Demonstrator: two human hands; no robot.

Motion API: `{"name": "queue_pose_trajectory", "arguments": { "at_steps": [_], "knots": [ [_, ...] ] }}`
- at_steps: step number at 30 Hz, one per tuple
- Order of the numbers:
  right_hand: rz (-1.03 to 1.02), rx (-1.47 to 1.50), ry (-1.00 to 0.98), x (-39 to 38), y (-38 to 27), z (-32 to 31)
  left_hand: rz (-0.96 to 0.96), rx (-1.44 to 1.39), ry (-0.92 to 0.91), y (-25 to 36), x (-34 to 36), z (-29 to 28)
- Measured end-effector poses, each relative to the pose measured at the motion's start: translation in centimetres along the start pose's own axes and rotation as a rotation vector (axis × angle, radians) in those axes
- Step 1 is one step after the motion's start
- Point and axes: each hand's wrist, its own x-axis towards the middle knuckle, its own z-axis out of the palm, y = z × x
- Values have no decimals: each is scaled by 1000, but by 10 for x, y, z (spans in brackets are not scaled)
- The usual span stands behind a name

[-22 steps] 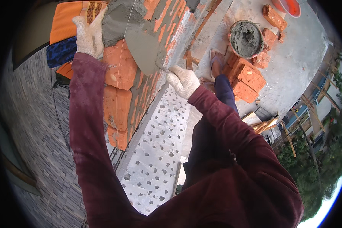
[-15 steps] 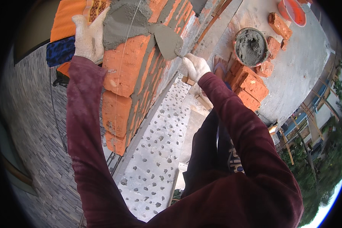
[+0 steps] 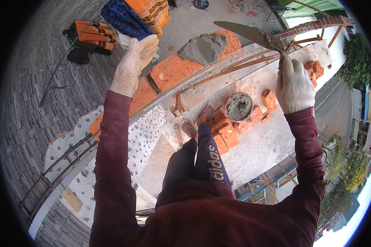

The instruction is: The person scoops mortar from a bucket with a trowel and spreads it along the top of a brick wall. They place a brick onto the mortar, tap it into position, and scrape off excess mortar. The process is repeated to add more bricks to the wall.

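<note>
My right hand (image 3: 294,84), in a white knit glove, grips the handle of a trowel (image 3: 249,33). The trowel's long blade is raised and points left, smeared with grey mortar. My left hand (image 3: 135,64), gloved alike, is held up with its fingers stretched out and nothing in them. It hovers beside the left part of a brick wall (image 3: 169,76), and I cannot tell whether it touches the bricks. A heap of wet mortar (image 3: 204,48) lies on top of the wall, between my hands.
A round bucket (image 3: 251,103) of mortar stands right of my feet. Stacked red bricks (image 3: 228,138) and a single brick (image 3: 269,100) are around it. Orange and blue patterned cloths (image 3: 125,18) hang beyond the wall. Wooden strips (image 3: 231,68) run along its far side.
My right hand has lifted the trowel off the wall, up and to the right. My left hand has come off the mortar and brick at the wall's end. The view has swung round.
</note>
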Motion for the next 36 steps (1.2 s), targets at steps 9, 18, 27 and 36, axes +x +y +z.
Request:
{"name": "queue_pose_trajectory", "arguments": {
  "at_steps": [9,18,27,36],
  "knots": [
    [-455,-351,-499,192,-114,72,-424,124,10,-10,-315,-5],
    [-770,-286,-368,204,-172,76,-841,-235,719,-93,-500,-15],
    [-422,-196,-295,158,-112,29,-779,-261,410,-158,-499,20],
    [449,777,-72,-50,-37,-12,-796,1742,1010,-94,-575,-52]
  ]
}}
